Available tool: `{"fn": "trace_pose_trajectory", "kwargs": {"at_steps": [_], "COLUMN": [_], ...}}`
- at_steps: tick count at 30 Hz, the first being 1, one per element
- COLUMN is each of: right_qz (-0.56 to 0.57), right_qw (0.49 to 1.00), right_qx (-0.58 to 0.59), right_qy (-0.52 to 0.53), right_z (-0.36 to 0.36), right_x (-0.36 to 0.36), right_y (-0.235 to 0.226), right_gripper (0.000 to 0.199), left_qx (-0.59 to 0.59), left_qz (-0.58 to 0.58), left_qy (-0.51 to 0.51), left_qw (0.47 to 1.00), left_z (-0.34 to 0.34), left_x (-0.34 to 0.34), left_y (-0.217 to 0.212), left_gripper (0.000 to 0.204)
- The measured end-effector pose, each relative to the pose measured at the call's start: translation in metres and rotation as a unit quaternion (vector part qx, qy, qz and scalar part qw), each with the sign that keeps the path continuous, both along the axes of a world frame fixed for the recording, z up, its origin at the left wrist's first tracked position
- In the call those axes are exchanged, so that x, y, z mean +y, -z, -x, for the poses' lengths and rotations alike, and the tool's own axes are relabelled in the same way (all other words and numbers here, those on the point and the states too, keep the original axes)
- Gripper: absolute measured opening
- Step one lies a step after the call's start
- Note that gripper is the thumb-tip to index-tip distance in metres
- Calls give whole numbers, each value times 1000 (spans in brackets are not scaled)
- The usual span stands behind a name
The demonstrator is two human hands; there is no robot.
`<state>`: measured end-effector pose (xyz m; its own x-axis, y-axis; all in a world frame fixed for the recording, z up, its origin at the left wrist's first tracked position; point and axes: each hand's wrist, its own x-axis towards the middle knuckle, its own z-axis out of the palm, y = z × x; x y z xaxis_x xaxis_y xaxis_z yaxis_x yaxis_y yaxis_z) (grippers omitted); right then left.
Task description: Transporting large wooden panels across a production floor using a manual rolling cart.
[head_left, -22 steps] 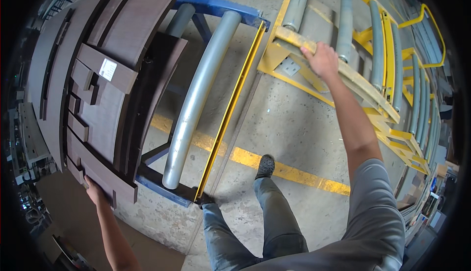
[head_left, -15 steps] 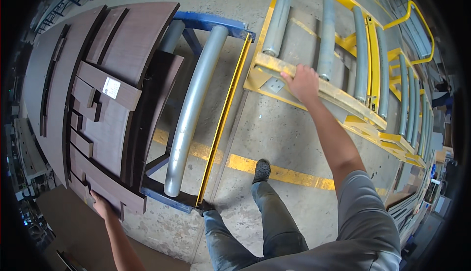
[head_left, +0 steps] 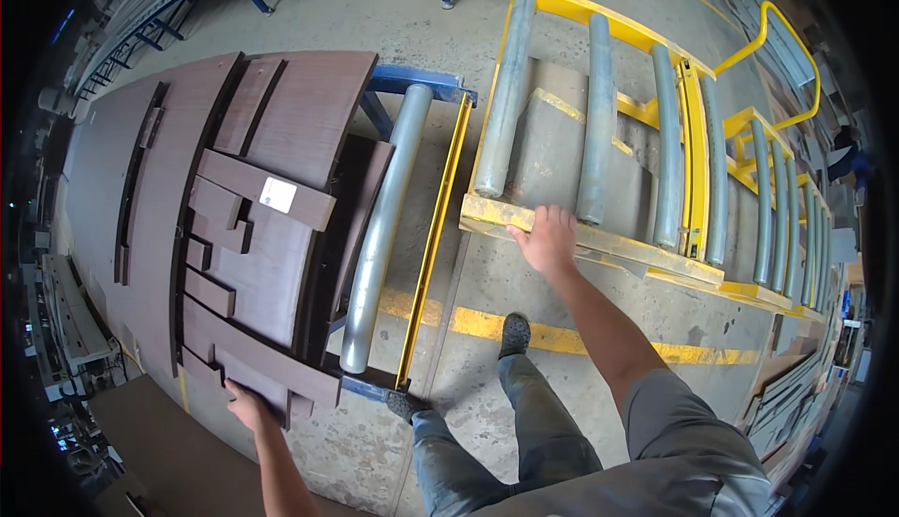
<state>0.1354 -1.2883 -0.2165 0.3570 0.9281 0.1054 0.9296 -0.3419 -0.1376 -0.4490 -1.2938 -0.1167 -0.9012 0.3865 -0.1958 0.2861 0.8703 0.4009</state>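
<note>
Watching remotely through the head camera, I see the right hand [head_left: 548, 241] closed over a long straight rail [head_left: 646, 247], its yellow paint scuffed to a chalky, patchy finish, fingers lapped across the top edge; I cannot tell whether it is wood or metal. That rail lies along the near side of a yellow roller frame [head_left: 613, 2], whose rollers [head_left: 597, 124] are dull grey cylinders set parallel with gaps between, and a bent yellow tube handle [head_left: 813, 58] rises at the far right. On my other side, the left hand [head_left: 247, 408] meets the near edge of the brown boards [head_left: 159, 255], its fingers partly hidden, so I cannot tell whether they pinch or merely press. These boards lie in a layered stack at the left, flat and matte with a faint grain and dark edges, and on top rest narrow strips [head_left: 257, 348] and small rectangular blocks [head_left: 208, 292], one strip carrying a white label [head_left: 277, 194]. Beside the stack, a blue frame [head_left: 417, 78] holds a smooth, shiny metal roller [head_left: 384, 236], with a slim yellow bar [head_left: 435, 236] along its outer side; below, the concrete floor [head_left: 375, 433] is pitted and stained, crossed by a worn yellow stripe [head_left: 637, 344]
</note>
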Motion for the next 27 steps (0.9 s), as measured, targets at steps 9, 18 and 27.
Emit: {"fn": "trace_pose_trajectory", "kwargs": {"at_steps": [9, 18, 27], "right_qz": [42, 81, 129], "right_qw": [999, 996, 989], "right_qx": [10, 23, 63], "right_qy": [0, 17, 18], "right_z": [82, 178, 268], "right_x": [-44, -106, -159], "right_y": [-42, -59, -77], "right_gripper": [52, 51, 50], "left_qx": [-8, -28, -11], "left_qz": [1, -28, -27], "left_qy": [-50, 48, 91], "left_qw": [999, 998, 995], "left_z": [-21, -3, 14], "left_x": [-4, -24, -37], "left_y": [-28, -22, -15], "left_gripper": [84, 73, 63]}}
